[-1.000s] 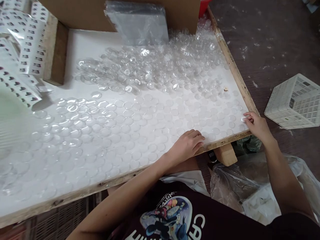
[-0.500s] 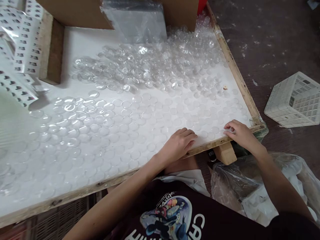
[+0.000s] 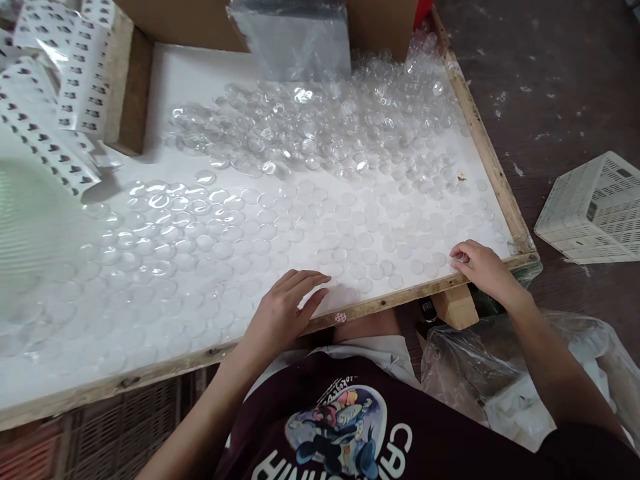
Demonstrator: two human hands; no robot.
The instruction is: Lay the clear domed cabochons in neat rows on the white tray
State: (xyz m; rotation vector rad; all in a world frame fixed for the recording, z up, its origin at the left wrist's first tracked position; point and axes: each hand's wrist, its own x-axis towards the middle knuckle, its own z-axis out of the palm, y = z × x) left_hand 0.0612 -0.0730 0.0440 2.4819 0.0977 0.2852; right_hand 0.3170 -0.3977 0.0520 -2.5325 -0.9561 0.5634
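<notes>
Many clear, round plastic discs (image 3: 223, 250) lie flat in close rows on the white tabletop. My left hand (image 3: 287, 303) is low over the table near the front edge, fingers stretched to the right and thumb apart, with nothing visible in it. At the front right corner my right hand (image 3: 483, 270) rests by the wooden rim, its fingers curled toward the thumb beside the last discs. Whatever lies between those fingertips is too small and clear to make out. A small pinkish patterned piece (image 3: 341, 317) sits on the front rim, right of my left hand.
Behind the rows spreads a loose heap of clear discs (image 3: 320, 127), against a cardboard box (image 3: 385, 27) and a plastic-wrapped grey stack (image 3: 300, 40). Printed sheets (image 3: 83, 80) lean by a wooden block (image 3: 133, 93). A wooden rim (image 3: 480, 153) borders the table; a white crate (image 3: 590, 207) stands right.
My left hand has moved left along the front edge, and its fingers are more stretched. The pinkish piece on the rim now shows. My right hand stays at the corner; the view has shifted slightly.
</notes>
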